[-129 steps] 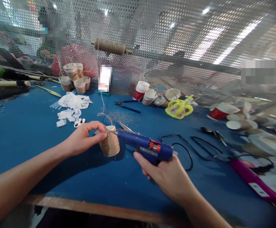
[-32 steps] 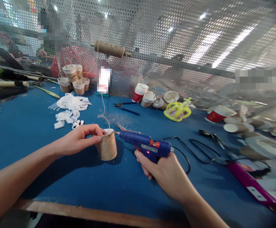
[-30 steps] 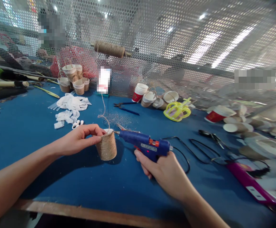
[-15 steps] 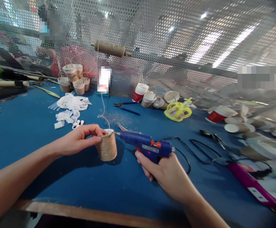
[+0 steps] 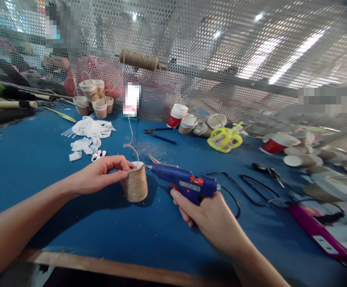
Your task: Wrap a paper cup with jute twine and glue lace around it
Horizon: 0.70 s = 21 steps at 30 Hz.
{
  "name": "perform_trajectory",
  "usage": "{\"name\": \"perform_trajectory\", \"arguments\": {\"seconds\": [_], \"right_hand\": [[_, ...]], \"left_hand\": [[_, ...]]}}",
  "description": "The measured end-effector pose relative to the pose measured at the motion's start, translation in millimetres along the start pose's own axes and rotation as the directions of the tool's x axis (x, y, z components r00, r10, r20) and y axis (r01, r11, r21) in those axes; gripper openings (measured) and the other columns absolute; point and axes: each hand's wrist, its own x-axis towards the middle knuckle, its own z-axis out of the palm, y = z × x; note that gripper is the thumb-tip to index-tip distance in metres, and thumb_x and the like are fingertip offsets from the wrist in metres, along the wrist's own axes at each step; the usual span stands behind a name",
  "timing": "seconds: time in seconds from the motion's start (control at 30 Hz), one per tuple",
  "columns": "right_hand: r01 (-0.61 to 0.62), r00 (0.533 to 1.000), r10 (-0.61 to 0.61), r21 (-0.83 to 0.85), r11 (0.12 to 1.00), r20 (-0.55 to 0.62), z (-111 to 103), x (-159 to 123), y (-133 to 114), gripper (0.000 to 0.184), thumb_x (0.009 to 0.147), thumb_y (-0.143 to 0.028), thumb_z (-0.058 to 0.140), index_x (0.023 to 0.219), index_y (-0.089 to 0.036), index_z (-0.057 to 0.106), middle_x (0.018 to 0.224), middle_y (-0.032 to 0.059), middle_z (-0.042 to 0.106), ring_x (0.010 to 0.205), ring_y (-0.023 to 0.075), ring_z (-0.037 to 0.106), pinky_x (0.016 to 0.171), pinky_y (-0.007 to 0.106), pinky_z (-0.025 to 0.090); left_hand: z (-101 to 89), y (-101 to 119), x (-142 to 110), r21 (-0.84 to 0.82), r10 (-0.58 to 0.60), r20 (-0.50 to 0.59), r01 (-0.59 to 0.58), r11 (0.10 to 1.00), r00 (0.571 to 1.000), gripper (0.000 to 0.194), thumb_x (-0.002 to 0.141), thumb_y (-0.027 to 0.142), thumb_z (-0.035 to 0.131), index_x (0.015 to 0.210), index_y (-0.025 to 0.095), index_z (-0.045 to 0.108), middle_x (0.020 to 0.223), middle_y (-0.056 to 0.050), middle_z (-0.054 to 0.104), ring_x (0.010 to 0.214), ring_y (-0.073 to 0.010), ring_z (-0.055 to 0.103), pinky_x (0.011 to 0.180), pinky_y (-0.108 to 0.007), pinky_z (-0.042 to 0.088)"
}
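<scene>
Left hand: my fingers pinch the twine-wrapped cup at its rim, steadying it.
Right hand: wrapped round glue gun, nozzle at rim.

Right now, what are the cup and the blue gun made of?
The cup looks like white paper wrapped in rough brown twine: coiled ridges outside, white rim on top. The gun seems smooth, slightly shiny blue plastic with an orange part; its thin tip looks like metal.

Since the earliest picture the glue gun in the right hand has levelled out, its nozzle now meeting the twine-wrapped cup at the rim.
</scene>
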Motion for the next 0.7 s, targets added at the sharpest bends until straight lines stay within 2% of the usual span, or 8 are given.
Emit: {"name": "perform_trajectory", "arguments": {"seconds": [0.13, 0.37, 0.6, 0.7], "right_hand": [[-0.028, 0.998, 0.03, 0.037, 0.999, -0.052, 2.4, -6.0, -4.9, 0.021, 0.076, -0.031, 0.056, 0.06, -0.018, 0.051, 0.038, -0.0064, 0.045, 0.034, 0.0068, 0.041, 0.037, 0.019, 0.037], [-0.048, 0.998, 0.049, 0.017, 0.999, -0.043, 5.0, -11.2, -8.1, 0.021, 0.076, -0.033, 0.056, 0.06, -0.02, 0.051, 0.038, -0.006, 0.045, 0.034, 0.0081, 0.043, 0.039, 0.021, 0.04], [-0.038, 0.999, 0.038, 0.041, 0.998, -0.023, 8.7, -5.6, 4.4, 0.021, 0.071, -0.038, 0.058, 0.062, -0.02, 0.051, 0.033, -0.0077, 0.043, 0.029, 0.0075, 0.04, 0.035, 0.021, 0.039], [-0.042, 0.999, 0.042, 0.031, 0.999, -0.005, 5.4, -3.8, 6.2, 0.023, 0.072, -0.039, 0.057, 0.061, -0.02, 0.051, 0.034, -0.0068, 0.045, 0.03, 0.008, 0.041, 0.034, 0.021, 0.04]], "left_hand": [[-0.1, -0.9, 0.1, -0.016, -0.001, 0.006, 0.001, 1.0, 1.0, 0.015, 0.086, 0.027, 0.047, 0.077, 0.015, 0.05, 0.099, -0.009, 0.06, 0.099, -0.0204, 0.054, 0.082, -0.033, 0.042], [0.3, 0.1, 0.6, -0.006, 0.017, -0.001, -0.017, 1.0, 1.0, 0.014, 0.086, 0.025, 0.046, 0.076, 0.015, 0.049, 0.098, -0.009, 0.06, 0.097, -0.0202, 0.055, 0.083, -0.035, 0.041], [0.5, 1.4, 0.8, -0.004, 0.016, -0.011, -0.016, 1.0, 1.0, 0.017, 0.086, 0.028, 0.048, 0.074, 0.016, 0.048, 0.098, -0.009, 0.061, 0.107, -0.0216, 0.052, 0.089, -0.036, 0.039], [-0.2, 0.1, 0.1, -0.004, 0.018, -0.004, -0.018, 1.0, 1.0, 0.016, 0.086, 0.027, 0.047, 0.075, 0.016, 0.049, 0.098, -0.008, 0.061, 0.104, -0.0205, 0.053, 0.089, -0.036, 0.04]]}}
